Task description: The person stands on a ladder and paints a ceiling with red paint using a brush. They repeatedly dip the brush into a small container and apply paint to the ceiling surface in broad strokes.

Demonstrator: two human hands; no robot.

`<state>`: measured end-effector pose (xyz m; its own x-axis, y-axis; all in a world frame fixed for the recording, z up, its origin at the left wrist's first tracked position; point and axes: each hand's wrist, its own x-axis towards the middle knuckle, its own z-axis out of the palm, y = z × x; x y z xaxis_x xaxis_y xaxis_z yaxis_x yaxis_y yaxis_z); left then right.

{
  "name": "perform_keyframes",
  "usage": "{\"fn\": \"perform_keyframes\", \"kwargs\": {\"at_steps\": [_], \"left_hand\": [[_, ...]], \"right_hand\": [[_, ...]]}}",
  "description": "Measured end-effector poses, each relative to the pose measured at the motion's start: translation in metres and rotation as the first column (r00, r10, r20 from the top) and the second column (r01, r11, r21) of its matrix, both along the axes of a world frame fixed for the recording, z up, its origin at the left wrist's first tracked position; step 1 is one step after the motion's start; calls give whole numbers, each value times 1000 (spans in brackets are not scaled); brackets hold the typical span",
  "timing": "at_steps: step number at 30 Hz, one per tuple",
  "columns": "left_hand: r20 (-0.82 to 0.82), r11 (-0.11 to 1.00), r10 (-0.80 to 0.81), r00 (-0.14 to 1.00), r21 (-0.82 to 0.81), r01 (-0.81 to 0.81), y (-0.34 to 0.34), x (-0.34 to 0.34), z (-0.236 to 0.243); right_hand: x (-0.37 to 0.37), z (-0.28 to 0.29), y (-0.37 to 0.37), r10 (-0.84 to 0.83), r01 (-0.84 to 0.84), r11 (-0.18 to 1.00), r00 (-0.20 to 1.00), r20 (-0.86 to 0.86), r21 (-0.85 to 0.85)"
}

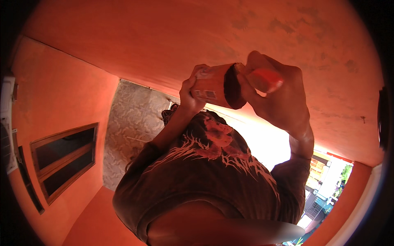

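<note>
A cylindrical container point(211, 86) with a worn label and a dark open end is held tilted sideways in my left hand point(193, 94), whose fingers wrap round its far end. My right hand point(283, 102) is raised beside the container's open end, its fingers closed on a red object point(264, 80), perhaps a handle; the rest of that object is hidden or blurred. My dark printed T-shirt point(197, 176) fills the space below both hands.
An orange wall with blotchy patches point(287, 26) spans the top. At left are a wood-framed window point(41, 174) and a white fixture point(8, 102) on an orange wall. A patterned tiled surface point(123, 110) lies beyond my left arm. A bright opening point(258, 135) shows at right.
</note>
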<state>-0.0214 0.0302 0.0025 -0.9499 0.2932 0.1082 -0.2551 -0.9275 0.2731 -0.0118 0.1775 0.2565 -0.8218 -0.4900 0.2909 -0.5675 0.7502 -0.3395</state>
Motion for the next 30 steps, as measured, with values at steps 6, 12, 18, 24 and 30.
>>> {"fn": "perform_keyframes", "kwargs": {"at_steps": [6, 12, 18, 24, 30], "left_hand": [[217, 996, 61, 974, -74, -45, -4, 8, 29], [51, 994, 99, 994, 44, -101, 10, 1, 6], [172, 996, -84, 981, 44, 77, -4, -4, 29], [237, 981, -182, 954, 112, 160, 1, -10, 45], [35, 941, -278, 960, 209, 265, -4, -9, 74]], "right_hand": [[9, -8, 10, 35, 76, 885, 973, 229, -459], [6, -36, 30, 61, 301, 590, 908, 414, -749], [7, -28, 31, 116, 279, 216, 944, 309, -936], [16, -20, 41, 141, 177, -117, 977, 160, -977], [22, -17, 24, 452, 198, -301, 891, 43, -933]]}}
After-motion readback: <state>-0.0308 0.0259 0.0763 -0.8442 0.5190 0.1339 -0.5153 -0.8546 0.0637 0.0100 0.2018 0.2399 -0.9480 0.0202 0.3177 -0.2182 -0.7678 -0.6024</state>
